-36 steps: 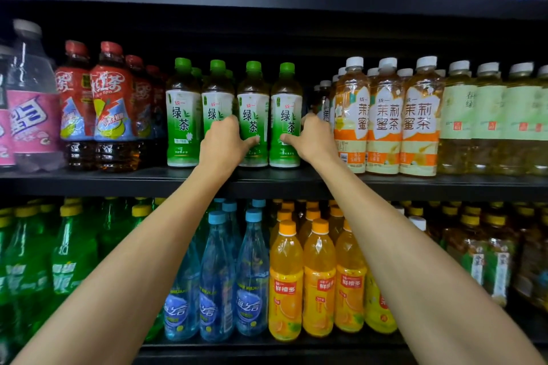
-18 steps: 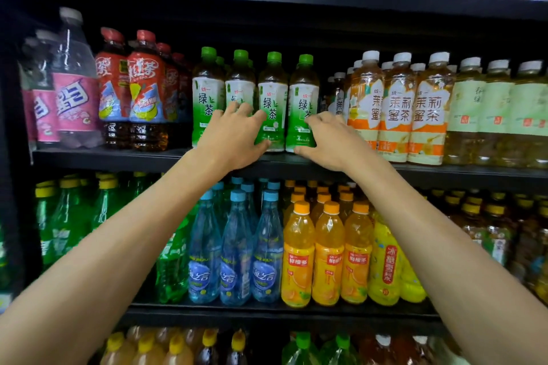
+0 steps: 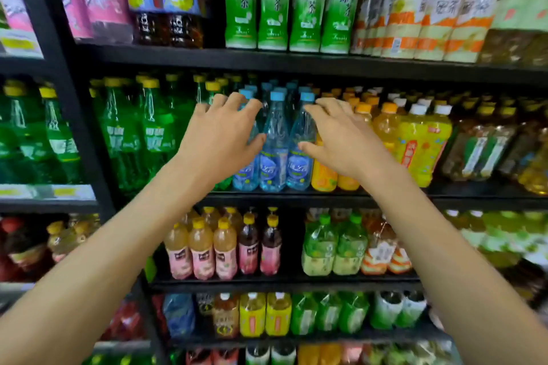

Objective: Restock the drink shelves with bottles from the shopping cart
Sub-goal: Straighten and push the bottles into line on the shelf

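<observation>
Down one shelf (image 3: pixel 267 197) now, away from the tall green-and-white plastic tea bottles (image 3: pixel 274 6). Reaching with left hand (image 3: pixel 219 136) and right hand (image 3: pixel 338 139), both open, fingers spread, holding nothing, toward the clear blue plastic bottles with blue caps (image 3: pixel 274 142) (standing in rows). Probably tidying next; no shopping cart in sight.

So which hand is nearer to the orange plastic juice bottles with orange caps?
The right hand. It is in front of the orange plastic juice bottles, partly covering them. The left hand is further left, beyond the clear blue-capped plastic bottles.
</observation>
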